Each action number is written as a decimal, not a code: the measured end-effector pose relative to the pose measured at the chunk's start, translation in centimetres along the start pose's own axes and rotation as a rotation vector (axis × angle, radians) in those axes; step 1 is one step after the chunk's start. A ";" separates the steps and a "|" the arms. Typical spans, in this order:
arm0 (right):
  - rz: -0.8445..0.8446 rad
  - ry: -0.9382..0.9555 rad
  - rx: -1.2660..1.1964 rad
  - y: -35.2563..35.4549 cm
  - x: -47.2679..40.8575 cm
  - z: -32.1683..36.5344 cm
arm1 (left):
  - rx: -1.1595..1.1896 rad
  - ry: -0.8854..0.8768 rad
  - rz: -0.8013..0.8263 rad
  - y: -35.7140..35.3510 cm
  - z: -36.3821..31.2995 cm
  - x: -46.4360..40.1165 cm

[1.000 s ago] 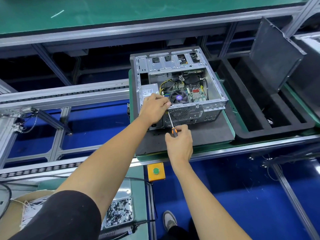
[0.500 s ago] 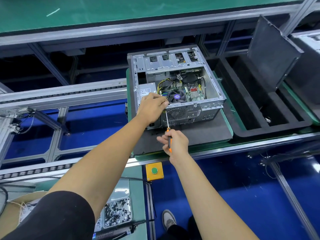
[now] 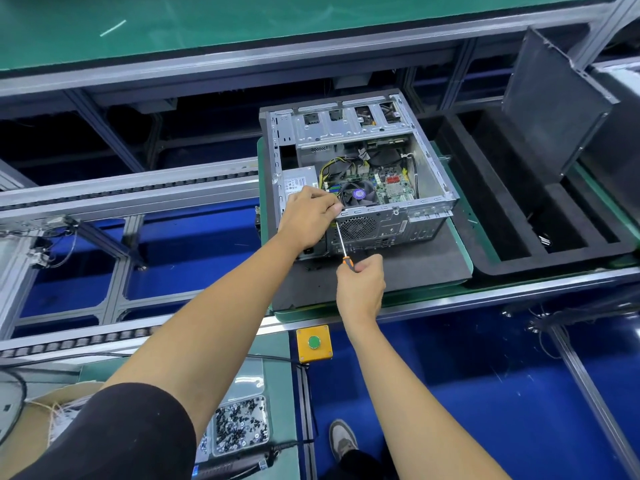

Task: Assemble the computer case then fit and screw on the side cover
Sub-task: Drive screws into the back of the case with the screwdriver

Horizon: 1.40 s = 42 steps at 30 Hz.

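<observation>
The open computer case [image 3: 360, 181] lies on the foam pad [image 3: 408, 271] near its left edge. My left hand [image 3: 308, 220] curls over the rear rim to steady it, while my right hand [image 3: 360, 285] grips the screwdriver [image 3: 344, 247], tip on that rim.

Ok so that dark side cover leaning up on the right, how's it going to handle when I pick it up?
The side cover looks like a thin flat panel, so it's probably stiff but may flex or wobble if lifted by one corner. It's broad, so likely awkward for one hand. It leans tilted in the black foam tray, so it could tip when nudged.
</observation>
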State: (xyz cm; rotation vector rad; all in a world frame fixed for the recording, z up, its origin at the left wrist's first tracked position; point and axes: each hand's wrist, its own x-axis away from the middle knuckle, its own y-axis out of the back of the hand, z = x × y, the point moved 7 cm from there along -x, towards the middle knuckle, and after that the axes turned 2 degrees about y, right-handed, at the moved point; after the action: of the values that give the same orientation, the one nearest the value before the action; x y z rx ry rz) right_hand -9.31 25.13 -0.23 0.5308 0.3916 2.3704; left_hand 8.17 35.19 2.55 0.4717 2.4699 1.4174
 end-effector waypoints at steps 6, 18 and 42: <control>0.390 -0.553 -0.691 -2.7 0.7 -1.8 | 0.008 -0.022 -0.016 0.2 -0.4 0.2; 0.195 -0.208 -0.269 -1.0 0.6 -1.4 | 0.020 -0.019 -0.031 0.4 -0.6 0.2; 0.046 0.194 0.118 1.1 0.4 0.9 | 0.015 -0.003 -0.032 0.3 -0.5 0.2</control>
State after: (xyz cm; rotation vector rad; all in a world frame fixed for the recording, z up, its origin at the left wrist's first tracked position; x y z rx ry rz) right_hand -9.77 24.68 1.08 0.3668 0.6158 2.4622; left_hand 7.85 35.07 3.05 0.4356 2.4761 1.3863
